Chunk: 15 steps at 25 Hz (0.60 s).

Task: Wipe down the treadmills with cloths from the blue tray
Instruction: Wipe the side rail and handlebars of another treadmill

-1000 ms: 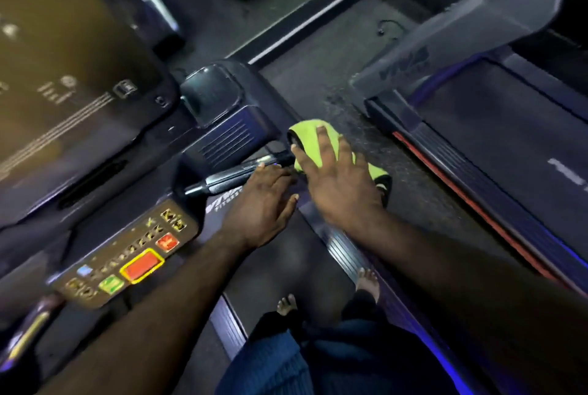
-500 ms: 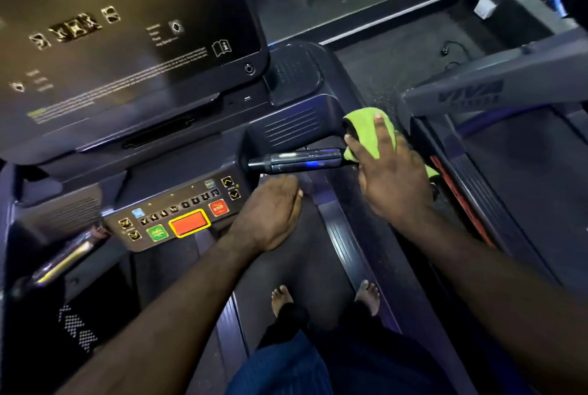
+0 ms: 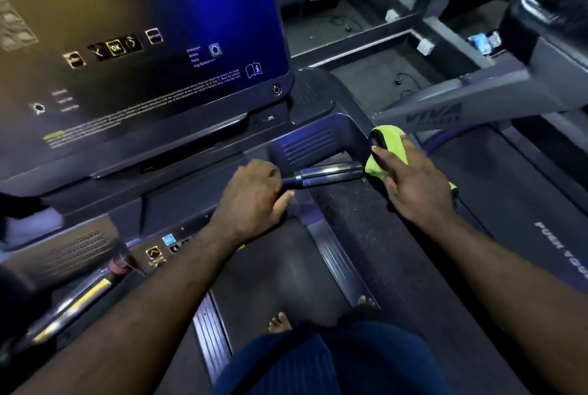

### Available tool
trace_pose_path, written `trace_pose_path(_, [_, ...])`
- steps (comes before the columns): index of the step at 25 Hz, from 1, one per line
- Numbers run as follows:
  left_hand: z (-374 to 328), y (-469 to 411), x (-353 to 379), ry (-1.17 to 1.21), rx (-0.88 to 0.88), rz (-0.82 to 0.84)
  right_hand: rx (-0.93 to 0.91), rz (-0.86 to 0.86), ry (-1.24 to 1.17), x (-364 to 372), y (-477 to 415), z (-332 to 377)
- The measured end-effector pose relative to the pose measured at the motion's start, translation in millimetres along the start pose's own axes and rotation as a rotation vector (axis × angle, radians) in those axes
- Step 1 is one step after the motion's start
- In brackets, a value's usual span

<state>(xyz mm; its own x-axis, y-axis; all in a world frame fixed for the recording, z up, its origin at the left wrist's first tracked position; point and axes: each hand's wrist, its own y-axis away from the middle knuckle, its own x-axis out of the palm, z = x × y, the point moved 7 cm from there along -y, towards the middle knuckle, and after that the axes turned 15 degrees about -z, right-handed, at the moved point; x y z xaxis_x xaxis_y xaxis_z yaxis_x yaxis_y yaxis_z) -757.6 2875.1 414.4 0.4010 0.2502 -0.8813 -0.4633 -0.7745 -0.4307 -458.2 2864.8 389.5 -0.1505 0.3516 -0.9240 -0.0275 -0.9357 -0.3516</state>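
— Where is the left hand (image 3: 254, 200)?
— Curled round the left end of the handlebar (image 3: 327, 173).
— And the green cloth (image 3: 389, 140)?
— Right up against the handlebar's right end, with the right hand (image 3: 410, 184) flat on top, fingers spread.
— Anything else?
— The screen (image 3: 143, 44) stands above and left of the handlebar. Bare feet (image 3: 280, 321) stand on the belt (image 3: 286, 277) below it.
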Motion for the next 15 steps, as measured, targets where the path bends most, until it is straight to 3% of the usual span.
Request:
trace_pose_path(2, [22, -4, 2, 0.066, 0.004, 0.032, 0.203, -0.056, -0.251, -13, 16, 5])
trace_pose_path(4, [44, -7, 17, 0.069, -0.042, 0.178, 0.416, -0.185, -0.504, -26, 24, 20])
trace_pose_path(6, [56, -10, 33, 0.092, -0.129, 0.305, 0.485, -0.307, -0.638, -30, 24, 56])
trace_pose_path(8, [62, -8, 45, 0.161, -0.244, 0.371, 0.428, -0.249, -0.591, -11, 16, 110])
trace_pose_path(11, [64, -10, 50, 0.156, -0.246, 0.395, 0.222, -0.060, -0.234, 43, -1, 178])
trace_pose_path(15, [59, -11, 52, 0.133, -0.267, 0.466, -0.001, -0.094, -0.051, 63, -43, 180])
